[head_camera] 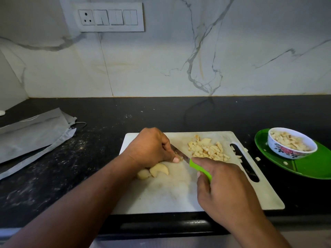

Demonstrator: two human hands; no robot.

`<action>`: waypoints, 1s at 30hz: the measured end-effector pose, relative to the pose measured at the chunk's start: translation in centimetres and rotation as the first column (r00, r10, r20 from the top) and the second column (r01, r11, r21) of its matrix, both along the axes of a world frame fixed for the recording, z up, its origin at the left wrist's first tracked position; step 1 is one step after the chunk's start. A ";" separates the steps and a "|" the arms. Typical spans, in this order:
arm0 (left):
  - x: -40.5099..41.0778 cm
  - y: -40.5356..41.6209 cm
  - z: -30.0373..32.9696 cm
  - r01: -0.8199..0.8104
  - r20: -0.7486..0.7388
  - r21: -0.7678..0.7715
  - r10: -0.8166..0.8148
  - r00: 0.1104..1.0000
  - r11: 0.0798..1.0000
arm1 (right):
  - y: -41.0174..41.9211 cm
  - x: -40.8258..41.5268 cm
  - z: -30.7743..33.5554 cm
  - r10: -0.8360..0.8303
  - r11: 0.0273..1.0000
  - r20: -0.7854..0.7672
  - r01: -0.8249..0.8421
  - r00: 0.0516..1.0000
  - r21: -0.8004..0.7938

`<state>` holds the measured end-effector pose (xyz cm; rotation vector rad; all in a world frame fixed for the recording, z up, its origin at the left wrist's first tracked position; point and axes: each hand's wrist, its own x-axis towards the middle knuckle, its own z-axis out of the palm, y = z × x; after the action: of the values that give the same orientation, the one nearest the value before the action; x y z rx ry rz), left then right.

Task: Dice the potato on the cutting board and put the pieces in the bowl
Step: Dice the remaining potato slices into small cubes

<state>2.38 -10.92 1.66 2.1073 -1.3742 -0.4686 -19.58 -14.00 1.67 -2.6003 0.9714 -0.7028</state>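
Observation:
A white cutting board lies on the black counter. My left hand curls over a potato piece at the board's middle, its fingertips right beside the knife blade. My right hand grips the knife's green handle. Two uncut potato wedges lie just under my left wrist. A heap of diced potato sits on the board's far right part. The floral white bowl, holding diced potato, stands to the right.
The bowl rests on a green plate at the counter's right. A few stray potato bits lie between board and plate. Grey cloth bags lie at the left. A marble wall with a switch panel stands behind.

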 end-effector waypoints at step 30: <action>2.5 1.0 0.8 -0.003 -0.118 -0.141 -0.014 0.993 0.990 | 4.3 -0.4 -0.2 -0.045 0.996 0.040 0.042 0.998 0.074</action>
<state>4.84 -9.92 2.42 1.9305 -1.3063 -0.4768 -19.94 -9.66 1.51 -2.4986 1.0243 -0.7160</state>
